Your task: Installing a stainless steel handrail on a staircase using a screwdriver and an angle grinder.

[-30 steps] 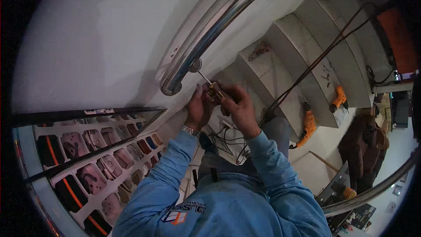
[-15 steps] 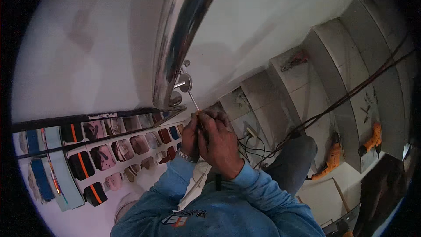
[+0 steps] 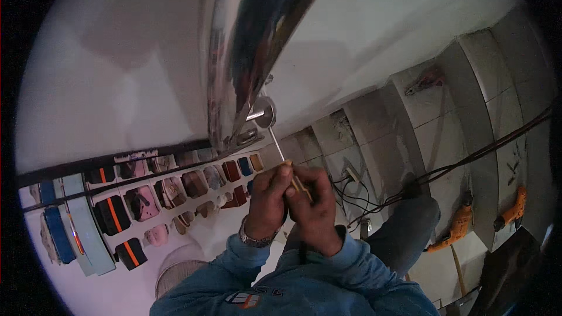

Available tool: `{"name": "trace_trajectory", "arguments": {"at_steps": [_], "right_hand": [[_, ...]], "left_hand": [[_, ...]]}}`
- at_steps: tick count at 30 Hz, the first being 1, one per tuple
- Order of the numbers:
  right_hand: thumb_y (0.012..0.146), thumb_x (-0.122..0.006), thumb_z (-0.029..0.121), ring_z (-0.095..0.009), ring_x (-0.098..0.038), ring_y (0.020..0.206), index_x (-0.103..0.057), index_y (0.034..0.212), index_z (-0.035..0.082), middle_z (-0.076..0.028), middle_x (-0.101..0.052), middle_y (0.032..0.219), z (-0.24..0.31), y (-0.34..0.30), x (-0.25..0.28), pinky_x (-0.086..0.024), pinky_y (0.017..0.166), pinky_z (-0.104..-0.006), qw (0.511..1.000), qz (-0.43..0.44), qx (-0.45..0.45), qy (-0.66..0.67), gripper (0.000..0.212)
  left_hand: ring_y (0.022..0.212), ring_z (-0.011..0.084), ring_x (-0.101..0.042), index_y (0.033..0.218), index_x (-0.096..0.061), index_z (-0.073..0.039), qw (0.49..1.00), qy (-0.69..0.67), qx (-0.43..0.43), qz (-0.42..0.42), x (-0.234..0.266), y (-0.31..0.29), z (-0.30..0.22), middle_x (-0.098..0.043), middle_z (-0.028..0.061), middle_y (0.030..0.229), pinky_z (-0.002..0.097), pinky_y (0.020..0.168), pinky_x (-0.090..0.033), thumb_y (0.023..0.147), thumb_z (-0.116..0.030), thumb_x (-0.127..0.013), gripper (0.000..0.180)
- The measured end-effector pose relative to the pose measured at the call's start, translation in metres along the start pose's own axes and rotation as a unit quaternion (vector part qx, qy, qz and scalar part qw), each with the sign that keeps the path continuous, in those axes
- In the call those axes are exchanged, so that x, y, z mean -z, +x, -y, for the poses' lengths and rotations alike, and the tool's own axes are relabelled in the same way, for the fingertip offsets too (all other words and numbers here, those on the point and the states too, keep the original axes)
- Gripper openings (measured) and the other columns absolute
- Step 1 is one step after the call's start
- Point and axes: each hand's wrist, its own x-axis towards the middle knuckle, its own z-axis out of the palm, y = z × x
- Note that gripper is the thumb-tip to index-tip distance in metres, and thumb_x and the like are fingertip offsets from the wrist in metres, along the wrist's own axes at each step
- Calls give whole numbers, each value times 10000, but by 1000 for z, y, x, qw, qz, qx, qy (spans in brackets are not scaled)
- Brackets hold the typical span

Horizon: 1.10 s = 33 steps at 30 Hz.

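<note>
A screwdriver (image 3: pixel 277 144) with a thin metal shaft and a yellowish handle is held between my two hands. My left hand (image 3: pixel 267 202), with a metal watch at its wrist, pinches the upper end of the handle. Around the rest of the handle, my right hand (image 3: pixel 314 202) has its fingers closed. The shaft slants up to a round metal bracket plate (image 3: pixel 266 112) on the white wall, and its tip meets the plate's lower edge. Just above hangs a shiny metal handrail (image 3: pixel 263 41), joined to the bracket by a short rod.
Grey steps (image 3: pixel 424 108) climb along the wall to the right. On them lie two orange power drills (image 3: pixel 459 225), dark cables (image 3: pixel 468 161) and a red-handled tool (image 3: pixel 430 79). At the lower left, shelves hold several shoes and bags, among them a black bag with an orange stripe (image 3: pixel 111 215).
My hands and the screwdriver handle have shifted right and slightly down in the picture. My grip has turned, so more of the handle shows. The whole view has also shifted.
</note>
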Motion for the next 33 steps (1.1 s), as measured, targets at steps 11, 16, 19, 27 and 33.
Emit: {"name": "trace_trajectory", "arguments": {"at_steps": [11, 16, 19, 27, 33], "right_hand": [[876, -624, 73, -479, -665, 889, -490, 1314, 56, -258, -648, 1073, 75, -34, -27, -556, 738, -508, 906, 36, 45, -419, 458], [881, -640, 96, -459, -676, 895, -500, 1319, 27, -270, -653, 1087, 40, 7, -7, -561, 742, -498, 909, 83, 58, -404, 465], [906, -633, 111, -410, -688, 831, -510, 1309, 8, -245, -653, 1083, 23, 13, -9, -565, 685, -444, 916, 66, 86, -387, 434], [957, -637, 232, -182, -608, 628, -456, 1288, 59, -67, -604, 801, 32, 14, 20, -493, 534, -307, 875, 53, -307, 371, 415], [871, -666, 107, -353, -676, 663, -457, 1397, 71, -241, -631, 946, 45, 7, -4, -516, 514, -422, 905, 45, 72, -417, 567]], "left_hand": [[992, 184, -621, 1202, -590, -3, 974, -220, 41, 36, 19, -31, 2, -649, 100, 1071, 348, 886, -511, 1038, -433, -490, 471], [1127, 289, -616, 1362, -480, 9, 900, -400, 8, 175, 20, 17, 42, -628, 163, 1212, 448, 1026, -479, 1045, -374, -471, 497], [1069, 291, -639, 1370, -484, 21, 900, -391, -23, 189, 24, 38, 46, -665, 169, 1137, 444, 1003, -488, 1033, -336, -509, 492], [862, 113, -616, 1129, -691, 31, 985, 155, -74, -11, 7, 16, -29, -705, 54, 952, 270, 770, -502, 983, -278, -649, 344], [958, 129, -623, 1200, -659, 23, 992, 85, -89, -23, 24, 25, 2, -706, 86, 1048, 287, 874, -495, 997, -281, -628, 367]]}}
